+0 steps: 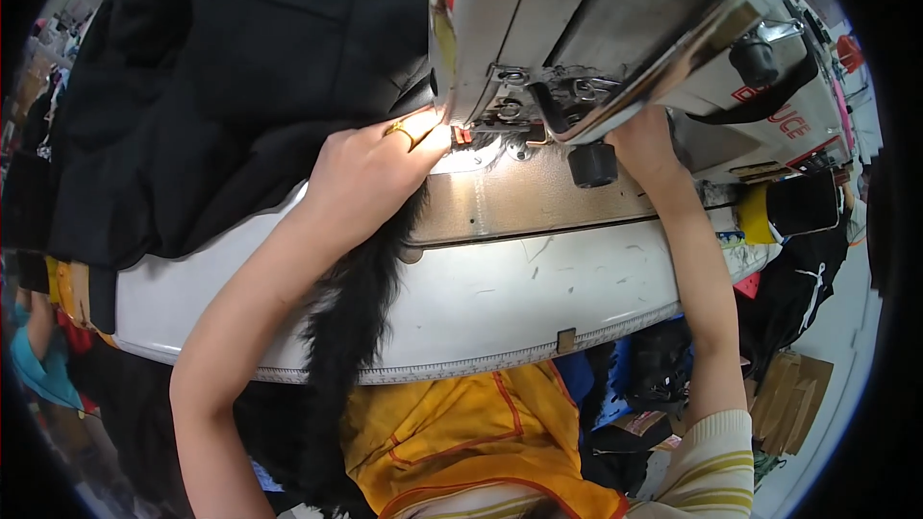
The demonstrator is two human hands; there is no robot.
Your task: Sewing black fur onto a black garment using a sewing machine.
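A sewing machine stands over the table, its lamp lighting the needle area. My left hand, with a gold ring on one finger, is closed beside the presser foot, on a strip of black fur. The strip hangs from under that hand over the table's front edge. Black fabric is heaped left of the machine and reaches my left hand. My right hand goes behind the machine head, next to a black knob. Its fingers are hidden there.
The white tabletop has a measuring tape along its curved front edge and scattered fur bits. A yellow and black object sits at the right end. Flattened cardboard lies lower right. A person's teal sleeve shows at far left.
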